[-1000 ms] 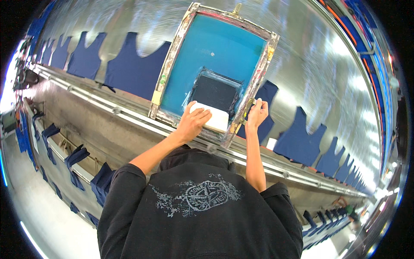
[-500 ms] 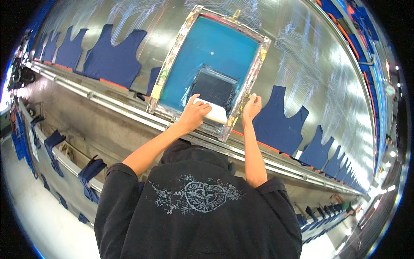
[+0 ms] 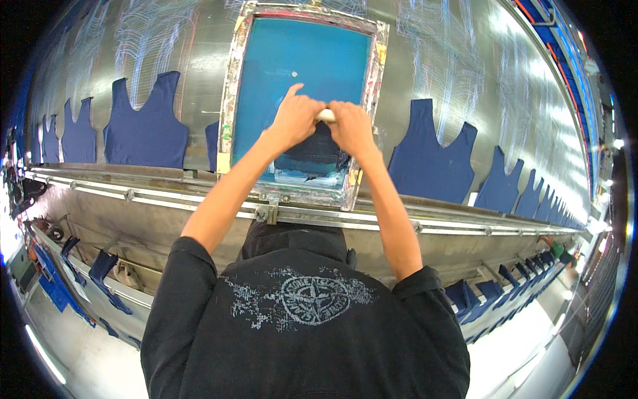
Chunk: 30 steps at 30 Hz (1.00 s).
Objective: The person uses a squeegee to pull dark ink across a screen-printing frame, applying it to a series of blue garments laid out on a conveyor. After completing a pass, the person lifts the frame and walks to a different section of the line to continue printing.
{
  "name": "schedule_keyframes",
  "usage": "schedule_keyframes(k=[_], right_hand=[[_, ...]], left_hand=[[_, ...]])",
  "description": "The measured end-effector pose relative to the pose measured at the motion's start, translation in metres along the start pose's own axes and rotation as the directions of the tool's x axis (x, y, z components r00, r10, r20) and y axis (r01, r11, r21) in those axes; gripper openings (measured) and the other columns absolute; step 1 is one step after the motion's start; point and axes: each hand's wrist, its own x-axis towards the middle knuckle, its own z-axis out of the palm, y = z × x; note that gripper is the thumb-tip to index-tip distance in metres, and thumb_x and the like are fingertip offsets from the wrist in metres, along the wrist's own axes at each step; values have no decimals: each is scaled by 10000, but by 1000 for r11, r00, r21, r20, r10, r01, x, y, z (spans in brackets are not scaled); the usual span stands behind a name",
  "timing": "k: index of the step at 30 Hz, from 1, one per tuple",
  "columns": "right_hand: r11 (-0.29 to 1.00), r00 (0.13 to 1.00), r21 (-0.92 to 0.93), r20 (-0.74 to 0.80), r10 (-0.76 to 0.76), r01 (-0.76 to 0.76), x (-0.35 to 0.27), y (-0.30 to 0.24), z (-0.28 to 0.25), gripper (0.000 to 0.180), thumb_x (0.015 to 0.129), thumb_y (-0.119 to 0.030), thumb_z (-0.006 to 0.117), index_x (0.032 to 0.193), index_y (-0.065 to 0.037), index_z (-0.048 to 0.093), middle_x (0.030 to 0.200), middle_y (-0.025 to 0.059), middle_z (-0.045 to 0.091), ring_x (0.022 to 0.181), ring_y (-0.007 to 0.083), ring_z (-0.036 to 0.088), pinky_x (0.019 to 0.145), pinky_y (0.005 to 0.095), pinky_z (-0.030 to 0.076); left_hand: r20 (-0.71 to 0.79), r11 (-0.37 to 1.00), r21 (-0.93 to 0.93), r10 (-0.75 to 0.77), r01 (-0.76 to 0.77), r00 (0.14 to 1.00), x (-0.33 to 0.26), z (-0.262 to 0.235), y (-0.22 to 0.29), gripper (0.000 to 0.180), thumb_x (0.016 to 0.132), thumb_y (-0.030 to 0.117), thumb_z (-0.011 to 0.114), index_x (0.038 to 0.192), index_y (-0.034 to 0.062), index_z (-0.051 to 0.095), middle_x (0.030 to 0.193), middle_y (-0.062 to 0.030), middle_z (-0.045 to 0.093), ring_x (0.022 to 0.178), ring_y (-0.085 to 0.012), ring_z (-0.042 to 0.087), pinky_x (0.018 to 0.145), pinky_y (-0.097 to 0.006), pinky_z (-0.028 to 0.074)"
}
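Observation:
A screen-printing frame (image 3: 230,133) with worn, paint-spattered wooden sides lies on the metal table. Its mesh (image 3: 302,50) is blue, with a dark ink patch (image 3: 311,151) in the lower middle. Both hands grip a white squeegee (image 3: 326,116) above the far part of that patch. My left hand (image 3: 292,121) is closed on its left part, one finger sticking out. My right hand (image 3: 353,131) wraps the right part, close beside the left. Only a short piece of the squeegee shows between them; its lower edge is hidden. Pale ink smears lie on the near mesh.
Navy cut garment panels lie in a row on the metal table (image 3: 203,73), with one panel (image 3: 145,123) to the left and another (image 3: 435,156) to the right. A metal rail (image 3: 166,198) runs along the near edge. Navy pieces hang on lower racks behind.
My right hand has left the frame's right side and joined the left on the squeegee. The squeegee has moved from the near end to farther up the mesh. The view has turned slightly.

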Motion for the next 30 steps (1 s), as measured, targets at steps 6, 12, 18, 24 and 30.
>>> schedule_keyframes(k=[6,12,18,24,30], right_hand=[[997,989,46,139,54,-61,-99,-48,27,348,724,14,683,1060,-77,680,940,146,687,922,328,638,894,449,466],[940,931,270,-241,275,-208,-95,-14,-4,498,870,-252,807,1279,-17,648,1085,161,721,1050,341,666,968,446,471],[-5,502,820,355,788,-572,-73,65,-1,483,1003,-439,675,1158,13,599,906,62,675,816,244,645,812,425,531],[755,514,512,-554,654,-409,-47,31,26,285,1004,-245,688,819,-78,550,650,-41,474,587,42,417,527,261,311],[499,501,784,-284,817,-370,21,-65,97,234,986,-162,661,829,-26,554,765,-4,520,712,94,451,641,318,401]], left_hand=[[89,997,-55,-45,50,995,-105,25,55,292,735,10,681,1006,116,707,914,-85,736,951,-257,691,1145,-476,386],[150,995,-27,-91,96,985,-55,4,30,228,849,200,741,1067,149,783,882,-134,749,948,-303,715,1181,-549,312],[-103,997,31,-67,71,992,-26,9,18,267,793,30,670,1041,110,727,1011,-88,748,1014,-253,700,1208,-570,292],[-326,997,-80,-25,-2,945,-165,17,49,546,733,-54,679,1262,81,683,1248,-69,726,1145,-214,682,1240,-578,255],[-247,993,-83,-104,85,963,-220,-24,-53,550,717,-56,681,1247,92,685,1242,-65,740,1169,-230,683,1257,-564,223]])
